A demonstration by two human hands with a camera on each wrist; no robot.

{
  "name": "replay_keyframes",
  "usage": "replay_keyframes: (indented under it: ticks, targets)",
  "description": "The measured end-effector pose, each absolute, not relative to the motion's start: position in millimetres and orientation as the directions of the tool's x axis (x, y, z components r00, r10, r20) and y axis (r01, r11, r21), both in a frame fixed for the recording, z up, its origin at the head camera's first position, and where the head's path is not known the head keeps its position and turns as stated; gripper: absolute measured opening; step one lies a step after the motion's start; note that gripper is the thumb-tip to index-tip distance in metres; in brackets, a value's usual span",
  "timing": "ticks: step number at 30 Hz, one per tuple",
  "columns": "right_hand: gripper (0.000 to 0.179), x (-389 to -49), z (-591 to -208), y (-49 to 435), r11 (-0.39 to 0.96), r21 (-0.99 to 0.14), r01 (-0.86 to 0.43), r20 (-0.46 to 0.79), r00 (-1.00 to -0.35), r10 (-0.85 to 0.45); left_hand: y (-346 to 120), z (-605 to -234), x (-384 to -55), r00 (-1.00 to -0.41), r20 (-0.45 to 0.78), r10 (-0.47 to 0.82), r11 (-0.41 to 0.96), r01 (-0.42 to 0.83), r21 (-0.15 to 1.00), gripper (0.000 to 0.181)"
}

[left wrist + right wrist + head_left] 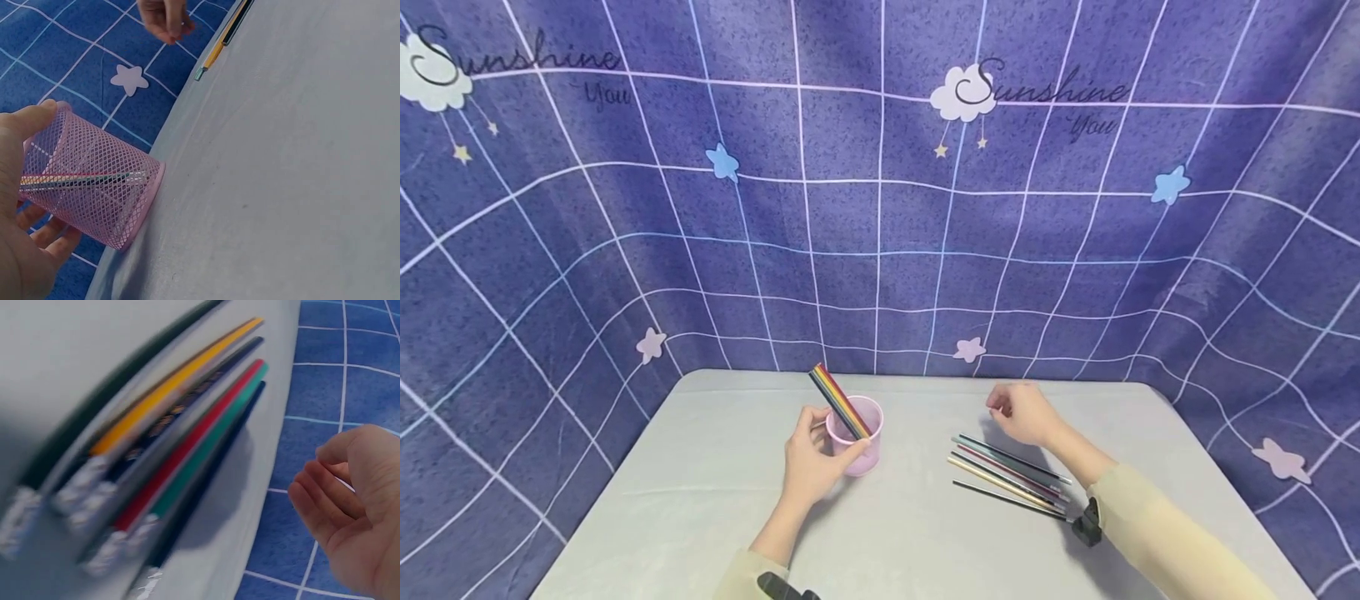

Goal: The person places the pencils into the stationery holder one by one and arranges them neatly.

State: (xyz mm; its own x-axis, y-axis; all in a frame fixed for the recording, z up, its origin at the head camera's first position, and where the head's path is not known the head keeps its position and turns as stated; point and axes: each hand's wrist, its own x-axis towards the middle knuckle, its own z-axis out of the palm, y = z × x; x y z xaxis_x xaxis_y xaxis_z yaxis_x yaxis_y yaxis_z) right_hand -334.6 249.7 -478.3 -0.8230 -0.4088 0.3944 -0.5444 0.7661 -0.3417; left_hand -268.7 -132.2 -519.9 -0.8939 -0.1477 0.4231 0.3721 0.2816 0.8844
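Note:
My left hand [811, 463] grips a pink mesh pencil cup [861, 460], fingers on its far side and thumb along its rim. Several coloured pencils [839, 402] lean to the left inside the cup, their lower ends showing through the mesh [106, 150]. To the right lies a loose fan of more pencils [1009, 499], among them a yellow one [140, 422], a red one [187, 447] and a green one [212, 440]. Just beyond that fan, above the table, my right hand [1026, 414] has its fingers loosely bent and holds nothing.
A pale cloth covers the table [700, 467]. Behind it and at both sides hangs a blue curtain [850, 217] with a grid and stars. Dark wrist cameras sit on both sleeves, the right one [1087, 525] close to the pencils' near ends.

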Motion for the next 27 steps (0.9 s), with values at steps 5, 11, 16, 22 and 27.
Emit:
replay_keyframes:
  ticks: [5, 11, 16, 22, 27]
  targets:
    - [0.007, -324, -487, 254, 0.763, -0.359, -0.537, 0.334, -0.837, -0.432, -132, -519, -268, -0.888, 0.435, -0.147, 0.294, 0.381, 0.877, 0.067]
    - [0.009, -315, -496, 252, 0.745, -0.375, -0.552, 0.283, -0.833, -0.476, -133, -521, -268, -0.888, 0.437, -0.145, 0.293, 0.383, 0.876, 0.068]
    - [0.010, -311, -502, 250, 0.746, -0.333, -0.576, 0.269, -0.817, -0.511, -133, -524, -270, -0.888, 0.436, -0.145, 0.292, 0.383, 0.877, 0.067]
    - [0.013, -308, -504, 247, 0.765, -0.291, -0.575, 0.243, -0.817, -0.522, -133, -524, -270, -0.892, 0.430, -0.141, 0.283, 0.380, 0.881, 0.067]
    - [0.014, -309, -501, 245, 0.760, -0.266, -0.594, 0.255, -0.803, -0.538, -133, -522, -270, -0.893, 0.427, -0.141, 0.279, 0.378, 0.883, 0.067]
